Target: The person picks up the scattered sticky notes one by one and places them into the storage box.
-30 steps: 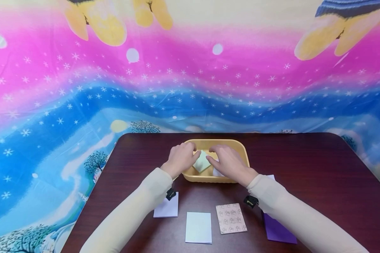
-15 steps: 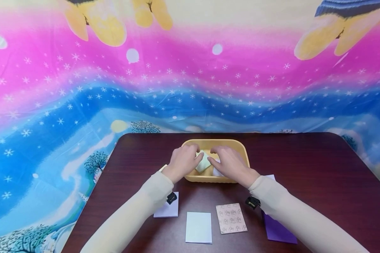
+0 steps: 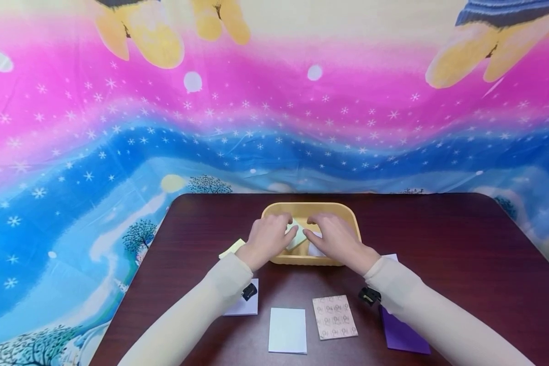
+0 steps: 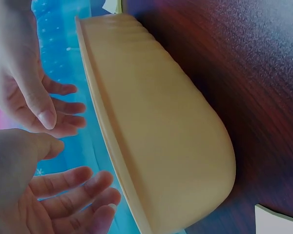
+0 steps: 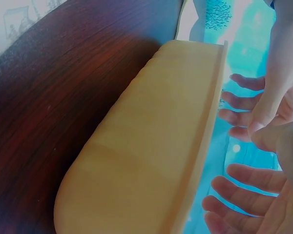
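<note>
A yellow plastic basin (image 3: 311, 261) stands at the far middle of the table. Inside lie a pale green square pad (image 3: 296, 240) and a white piece (image 3: 314, 247), both partly covered by the hands. My left hand (image 3: 269, 235) hovers over the basin's left half, and my right hand (image 3: 336, 238) over its right half. Both have loosely bent, spread fingers with nothing between them. In the left wrist view, the left fingers (image 4: 68, 202) are above the rim, apart from the basin wall (image 4: 156, 117). The right wrist view shows the right fingers (image 5: 249, 195) likewise clear of the rim.
Nearer on the dark wood table (image 3: 462, 264) lie a lavender pad (image 3: 246, 304), a pale white pad (image 3: 287, 330), a patterned pink pad (image 3: 335, 317) and a purple pad (image 3: 404, 330). A yellow pad (image 3: 231, 249) sits by the left wrist, and a white sheet edge (image 3: 391, 256) shows behind the right forearm.
Both hands have drifted slightly right and nearer to me over the basin. The yellow pad by the left wrist has come into sight. The pads on the table have stayed put.
</note>
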### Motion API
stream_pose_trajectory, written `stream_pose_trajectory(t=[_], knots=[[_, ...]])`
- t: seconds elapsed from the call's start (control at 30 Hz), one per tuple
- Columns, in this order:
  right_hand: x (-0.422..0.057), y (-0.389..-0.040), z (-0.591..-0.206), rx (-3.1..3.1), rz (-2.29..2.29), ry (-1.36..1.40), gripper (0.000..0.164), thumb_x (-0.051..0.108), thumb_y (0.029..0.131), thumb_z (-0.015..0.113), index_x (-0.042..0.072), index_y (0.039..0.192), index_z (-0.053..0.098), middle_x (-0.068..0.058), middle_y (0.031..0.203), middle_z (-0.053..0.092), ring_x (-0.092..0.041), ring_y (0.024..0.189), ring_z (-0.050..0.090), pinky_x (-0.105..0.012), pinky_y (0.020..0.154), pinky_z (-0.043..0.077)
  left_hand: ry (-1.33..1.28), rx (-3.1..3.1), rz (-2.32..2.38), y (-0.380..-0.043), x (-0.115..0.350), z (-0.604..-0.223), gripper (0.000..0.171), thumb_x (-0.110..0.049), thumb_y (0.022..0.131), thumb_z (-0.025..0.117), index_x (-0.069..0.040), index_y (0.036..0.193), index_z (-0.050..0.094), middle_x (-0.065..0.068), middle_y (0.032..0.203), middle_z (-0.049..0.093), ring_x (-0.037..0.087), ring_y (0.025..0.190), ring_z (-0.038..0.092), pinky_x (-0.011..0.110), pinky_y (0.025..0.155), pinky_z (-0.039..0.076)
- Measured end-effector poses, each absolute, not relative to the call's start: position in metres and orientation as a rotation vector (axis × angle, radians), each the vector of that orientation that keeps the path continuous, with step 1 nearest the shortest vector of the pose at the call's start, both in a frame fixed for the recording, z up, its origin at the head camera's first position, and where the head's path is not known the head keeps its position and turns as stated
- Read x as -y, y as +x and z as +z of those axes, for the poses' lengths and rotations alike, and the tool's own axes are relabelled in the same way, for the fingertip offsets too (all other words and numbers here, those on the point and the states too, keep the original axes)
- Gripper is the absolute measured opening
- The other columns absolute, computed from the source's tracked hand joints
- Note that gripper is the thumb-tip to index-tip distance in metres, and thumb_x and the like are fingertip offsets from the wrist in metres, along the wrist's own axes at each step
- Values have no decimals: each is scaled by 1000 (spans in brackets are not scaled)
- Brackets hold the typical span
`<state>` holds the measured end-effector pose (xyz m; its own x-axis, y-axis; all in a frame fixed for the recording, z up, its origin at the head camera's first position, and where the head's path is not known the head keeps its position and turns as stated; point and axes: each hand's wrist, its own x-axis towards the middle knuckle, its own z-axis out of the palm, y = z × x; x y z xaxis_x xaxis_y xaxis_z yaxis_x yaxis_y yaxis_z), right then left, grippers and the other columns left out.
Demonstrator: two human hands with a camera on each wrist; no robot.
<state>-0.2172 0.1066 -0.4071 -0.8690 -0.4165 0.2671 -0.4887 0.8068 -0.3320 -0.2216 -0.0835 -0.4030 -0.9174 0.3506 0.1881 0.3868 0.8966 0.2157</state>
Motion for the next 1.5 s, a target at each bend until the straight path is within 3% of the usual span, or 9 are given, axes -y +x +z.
stream_pose_trajectory(t=[0.43,0.73,1.13,1.5], knots=[[-122,-210,-407,2815,565,678,32,29,95,70,2,112,73,-14,111,75,-30,104,71,-47,85,58,-608,2882,-368,-214,76,-404,29,-38,100,59,-15,109,72,1,95,78,18,78,71,35,55,52],[-129,-209,-409,2820,560,623,32,29,94,72,4,114,73,-13,113,74,-29,104,71,-46,78,59,-652,2866,-361,-212,72,-402,29,-38,99,61,-14,110,72,2,91,77,18,70,68,31,51,47],[-139,-205,-406,2796,554,626,32,30,95,70,4,114,72,-13,115,74,-28,106,70,-47,82,58,-680,2840,-362,-207,65,-399,28,-39,99,62,-15,110,72,0,96,77,17,81,72,33,59,53],[-150,-199,-399,2802,558,609,33,29,95,71,5,116,72,-13,117,73,-30,107,70,-48,82,58,-697,2846,-350,-203,57,-397,29,-40,99,62,-16,112,72,-2,96,76,11,79,70,28,57,52]])
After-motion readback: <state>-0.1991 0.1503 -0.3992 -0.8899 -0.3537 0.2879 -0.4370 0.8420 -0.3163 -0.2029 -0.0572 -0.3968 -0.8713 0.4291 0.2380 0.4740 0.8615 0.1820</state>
